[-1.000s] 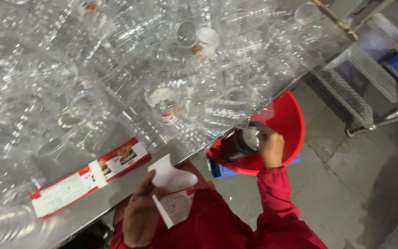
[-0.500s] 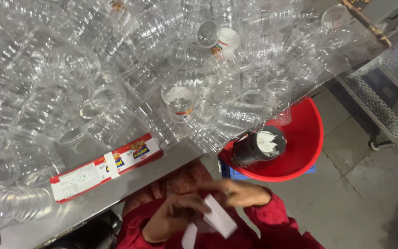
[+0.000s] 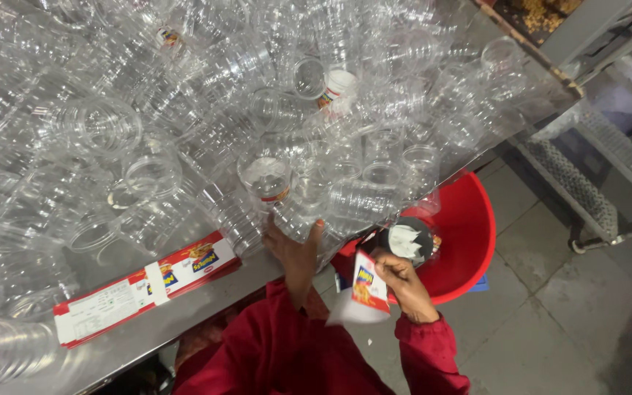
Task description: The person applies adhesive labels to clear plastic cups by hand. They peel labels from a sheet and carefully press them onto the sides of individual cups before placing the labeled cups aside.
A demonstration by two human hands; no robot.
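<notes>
**Inspector:** Report the hands, taking the red basin (image 3: 462,241) as reference.

**Assistant:** Two hands, both in red sleeves. The right hand (image 3: 402,281) sits at the basin's near-left rim. Its grip is closed, pinching one label (image 3: 366,287), red and white, held upright just beside the basin. The left hand (image 3: 295,247) lies further left of the basin, fingers spread wide and flat against the edge of the jar pile (image 3: 257,132); it holds nothing.

**Inspector:** Contents of the basin?

**Assistant:** One dark jar (image 3: 407,240) with a white top face, resting at the basin's left rim, just above the right hand.

**Inspector:** And the counter (image 3: 206,307)?

**Assistant:** One metal counter, left of the basin and overhanging it. Clear plastic jars cover it, heaped and lying at all angles, too many and too overlapped to count. At least three carry labels; one labelled jar (image 3: 265,179) stands mouth-up, up and left of the basin. One flat stack of labels (image 3: 144,289) lies on the counter's near edge, well left of the basin.
</notes>
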